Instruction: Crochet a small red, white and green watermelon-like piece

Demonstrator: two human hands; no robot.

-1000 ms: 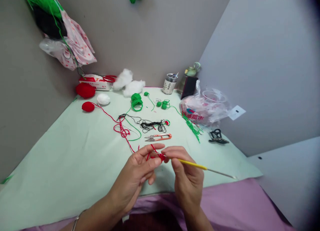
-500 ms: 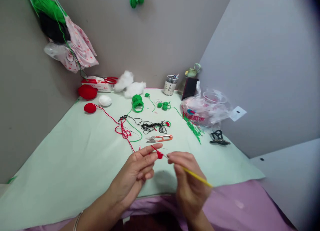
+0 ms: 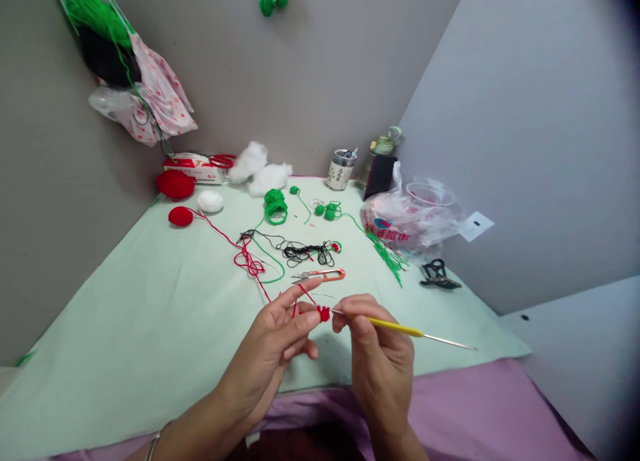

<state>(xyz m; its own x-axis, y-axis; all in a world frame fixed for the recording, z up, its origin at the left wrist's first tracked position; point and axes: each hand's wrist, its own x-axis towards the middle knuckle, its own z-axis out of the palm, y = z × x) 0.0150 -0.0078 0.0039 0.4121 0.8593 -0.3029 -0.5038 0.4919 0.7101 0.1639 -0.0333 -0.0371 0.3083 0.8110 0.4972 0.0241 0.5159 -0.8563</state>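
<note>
Between thumb and fingers, my left hand [image 3: 280, 334] pinches a small red crochet piece [image 3: 325, 314], with red yarn [image 3: 265, 291] running over its raised index finger. My right hand [image 3: 377, 348] is closed on a crochet hook [image 3: 395, 326] with a yellow handle. The hook's left tip meets the red piece, and its other metal end points right. Orange-handled thread snips [image 3: 327, 274] lie just beyond my left fingertips. A tangle of black thread [image 3: 303, 251] rests behind the snips.
Red yarn balls [image 3: 175, 184] and a white ball [image 3: 211, 201] sit at the back left. Green yarn [image 3: 275, 206] lies mid-table. A plastic bag [image 3: 410, 218], green strands [image 3: 387, 254] and a black clip [image 3: 437, 274] are at right, a can [image 3: 341, 170] behind.
My right hand has turned the hook flatter, so its far metal end now shows at right. The red piece has shifted slightly right, and my left index finger has risen a little.
</note>
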